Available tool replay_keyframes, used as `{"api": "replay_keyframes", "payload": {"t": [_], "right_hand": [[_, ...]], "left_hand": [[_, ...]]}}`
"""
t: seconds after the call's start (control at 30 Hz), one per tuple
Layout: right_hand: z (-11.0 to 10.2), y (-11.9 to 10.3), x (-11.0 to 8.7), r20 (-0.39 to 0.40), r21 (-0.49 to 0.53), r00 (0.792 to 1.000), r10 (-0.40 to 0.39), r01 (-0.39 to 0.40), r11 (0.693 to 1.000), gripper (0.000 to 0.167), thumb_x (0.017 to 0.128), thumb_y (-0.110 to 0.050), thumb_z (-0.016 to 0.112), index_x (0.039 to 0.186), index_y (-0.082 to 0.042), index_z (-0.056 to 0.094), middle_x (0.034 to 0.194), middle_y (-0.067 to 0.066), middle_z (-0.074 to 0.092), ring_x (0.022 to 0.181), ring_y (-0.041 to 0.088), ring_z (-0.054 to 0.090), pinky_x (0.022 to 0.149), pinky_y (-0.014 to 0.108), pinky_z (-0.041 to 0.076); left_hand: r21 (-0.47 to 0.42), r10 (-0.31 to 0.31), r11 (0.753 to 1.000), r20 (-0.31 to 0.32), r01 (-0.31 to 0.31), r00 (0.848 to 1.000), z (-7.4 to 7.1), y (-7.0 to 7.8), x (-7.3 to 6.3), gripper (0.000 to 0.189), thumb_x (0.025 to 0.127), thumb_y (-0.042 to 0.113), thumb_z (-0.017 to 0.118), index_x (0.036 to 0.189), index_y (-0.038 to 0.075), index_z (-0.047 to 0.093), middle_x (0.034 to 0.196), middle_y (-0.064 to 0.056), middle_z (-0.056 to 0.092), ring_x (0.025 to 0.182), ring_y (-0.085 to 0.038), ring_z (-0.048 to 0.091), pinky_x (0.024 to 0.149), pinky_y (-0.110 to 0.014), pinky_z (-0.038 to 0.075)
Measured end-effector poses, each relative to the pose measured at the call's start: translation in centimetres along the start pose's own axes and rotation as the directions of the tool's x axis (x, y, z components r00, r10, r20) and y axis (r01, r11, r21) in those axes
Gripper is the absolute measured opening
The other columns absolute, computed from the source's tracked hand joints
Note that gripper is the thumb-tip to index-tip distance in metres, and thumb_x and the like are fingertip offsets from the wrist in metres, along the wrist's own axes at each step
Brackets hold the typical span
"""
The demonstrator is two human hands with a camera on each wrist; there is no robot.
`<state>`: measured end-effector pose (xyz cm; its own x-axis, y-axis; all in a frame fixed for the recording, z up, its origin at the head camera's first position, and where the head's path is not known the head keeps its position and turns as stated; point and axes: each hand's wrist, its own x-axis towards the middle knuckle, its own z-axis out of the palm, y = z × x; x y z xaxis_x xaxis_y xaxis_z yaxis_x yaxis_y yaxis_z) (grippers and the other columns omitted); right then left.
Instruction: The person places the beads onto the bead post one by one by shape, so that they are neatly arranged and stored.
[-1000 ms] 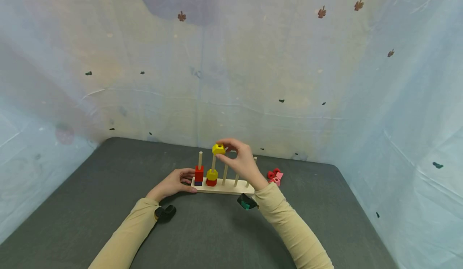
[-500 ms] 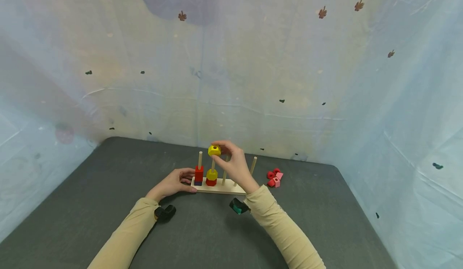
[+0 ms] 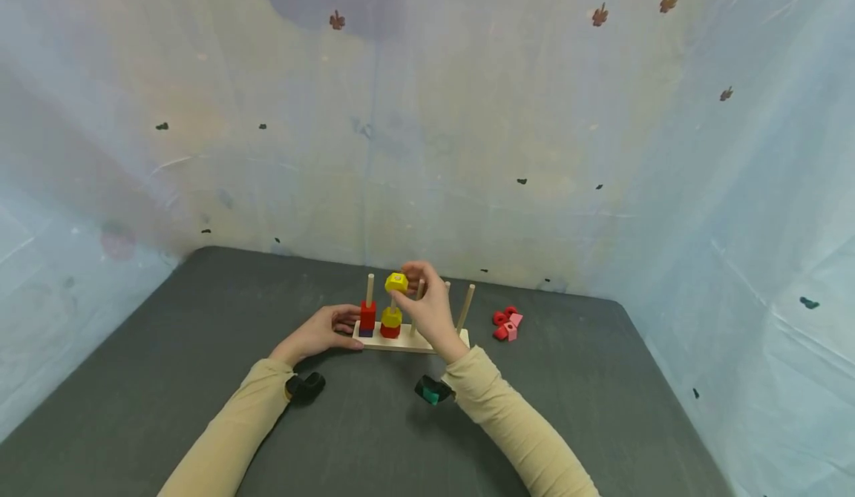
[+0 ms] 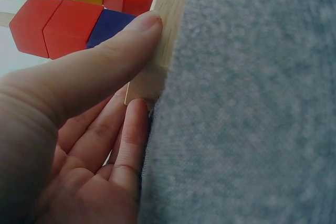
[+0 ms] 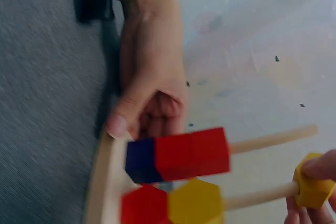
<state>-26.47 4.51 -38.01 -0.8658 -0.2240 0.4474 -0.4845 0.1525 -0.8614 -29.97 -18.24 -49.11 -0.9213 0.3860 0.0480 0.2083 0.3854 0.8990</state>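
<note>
Pinching, the right grip holds the upper yellow block between thumb and fingers.

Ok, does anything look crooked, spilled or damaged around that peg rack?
Nothing looks spilled or damaged. The far-right peg leans outward in the head view, perhaps only from lens distortion. The red-and-blue stack sits neatly on the rack.

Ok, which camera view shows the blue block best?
The right wrist view: the blue block shows large and uncovered, if blurred. The left wrist view has it partly hidden by the left hand; the head view shows it small and dark, under the red blocks.
</note>
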Motion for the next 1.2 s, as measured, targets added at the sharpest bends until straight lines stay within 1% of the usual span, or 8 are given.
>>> {"api": "replay_keyframes", "payload": {"t": [0.17, 0.2, 0.23, 0.5, 0.57, 0.83, 1.03, 1.2], "right_hand": [[0.8, 3.6, 0.0, -0.038, 0.003, 0.996, 0.081, -0.081, 0.997, 0.038, 0.082, 0.0, 0.074, 0.116, -0.003, 0.056, 0.108, 0.009, 0.058, 0.095, 0.022, 0.058, 0.088, 0.039, 0.051], [0.8, 3.7, -0.1, -0.037, -0.002, 0.994, 0.101, -0.101, 0.995, 0.038, 0.082, 0.0, 0.074, 0.116, -0.002, 0.056, 0.109, 0.01, 0.058, 0.096, 0.023, 0.059, 0.088, 0.038, 0.05], [0.8, 3.7, -0.3, -0.038, -0.001, 0.993, 0.115, -0.115, 0.993, 0.038, 0.082, 0.001, 0.074, 0.116, -0.002, 0.057, 0.109, 0.011, 0.059, 0.097, 0.024, 0.059, 0.089, 0.038, 0.05], [0.7, 1.8, -1.5, 0.008, 0.013, 0.988, 0.155, -0.155, 0.988, 0.036, 0.083, 0.01, 0.068, 0.117, 0.008, 0.055, 0.113, 0.023, 0.056, 0.104, 0.039, 0.056, 0.093, 0.049, 0.046], [0.6, 2.1, -1.6, 0.012, 0.011, 0.989, 0.145, -0.145, 0.989, 0.036, 0.083, 0.01, 0.067, 0.117, 0.008, 0.054, 0.113, 0.024, 0.057, 0.103, 0.039, 0.057, 0.093, 0.05, 0.047], [0.4, 5.8, -1.7, 0.002, -0.007, 0.994, 0.111, -0.111, 0.994, 0.048, 0.085, 0.005, 0.069, 0.13, -0.003, 0.053, 0.118, 0.012, 0.062, 0.112, 0.029, 0.057, 0.098, 0.042, 0.045], [-0.4, 5.3, -3.1, 0.013, -0.095, 0.999, 0.052, -0.051, 0.994, 0.061, 0.086, 0.004, 0.068, 0.14, -0.008, 0.042, 0.128, 0.012, 0.056, 0.119, 0.029, 0.052, 0.101, 0.04, 0.042], [-1.6, 4.4, -4.9, 0.033, -0.132, 0.997, 0.064, -0.059, 0.989, 0.067, 0.088, -0.003, 0.069, 0.145, -0.008, 0.035, 0.138, 0.014, 0.047, 0.126, 0.03, 0.046, 0.104, 0.046, 0.037]], "left_hand": [[-0.007, -0.005, 1.0, 0.0, 0.005, 1.0, -0.2, 0.2, 0.0, 0.072, 0.075, 0.02, 0.084, 0.135, 0.0, 0.05, 0.129, -0.017, 0.055, 0.11, -0.029, 0.055, 0.094, -0.043, 0.047], [-0.009, -0.012, 1.0, -0.002, 0.012, 1.0, -0.1, 0.2, 0.0, 0.072, 0.074, 0.02, 0.084, 0.135, 0.001, 0.05, 0.129, -0.017, 0.055, 0.111, -0.029, 0.055, 0.094, -0.043, 0.047], [-0.008, -0.011, 1.0, -0.003, 0.011, 1.0, -0.1, -0.2, 0.3, 0.074, 0.074, 0.022, 0.084, 0.136, 0.002, 0.05, 0.129, -0.015, 0.056, 0.111, -0.027, 0.056, 0.094, -0.042, 0.047], [-0.014, -0.015, 1.0, -0.003, 0.014, 1.0, -0.1, -0.2, 0.3, 0.075, 0.072, 0.024, 0.085, 0.135, 0.002, 0.051, 0.129, -0.015, 0.056, 0.11, -0.027, 0.056, 0.093, -0.042, 0.047], [-0.01, -0.018, 1.0, -0.005, 0.018, 1.0, -0.1, -0.2, 0.3, 0.075, 0.072, 0.024, 0.085, 0.135, 0.002, 0.051, 0.128, -0.015, 0.056, 0.11, -0.027, 0.056, 0.093, -0.042, 0.047], [0.002, -0.045, 0.999, -0.021, 0.045, 0.999, 0.0, -0.1, 0.4, 0.075, 0.071, 0.024, 0.086, 0.135, 0.003, 0.051, 0.128, -0.014, 0.057, 0.109, -0.026, 0.056, 0.093, -0.041, 0.048], [0.018, -0.047, 0.999, -0.026, 0.047, 0.999, 0.0, -0.1, 0.3, 0.075, 0.071, 0.021, 0.086, 0.134, 0.001, 0.051, 0.128, -0.015, 0.057, 0.109, -0.028, 0.056, 0.092, -0.041, 0.048], [0.014, -0.056, 0.998, -0.029, 0.056, 0.998, 0.1, -0.1, 0.4, 0.075, 0.071, 0.022, 0.086, 0.134, 0.002, 0.051, 0.128, -0.015, 0.057, 0.11, -0.027, 0.056, 0.093, -0.041, 0.048]]}}
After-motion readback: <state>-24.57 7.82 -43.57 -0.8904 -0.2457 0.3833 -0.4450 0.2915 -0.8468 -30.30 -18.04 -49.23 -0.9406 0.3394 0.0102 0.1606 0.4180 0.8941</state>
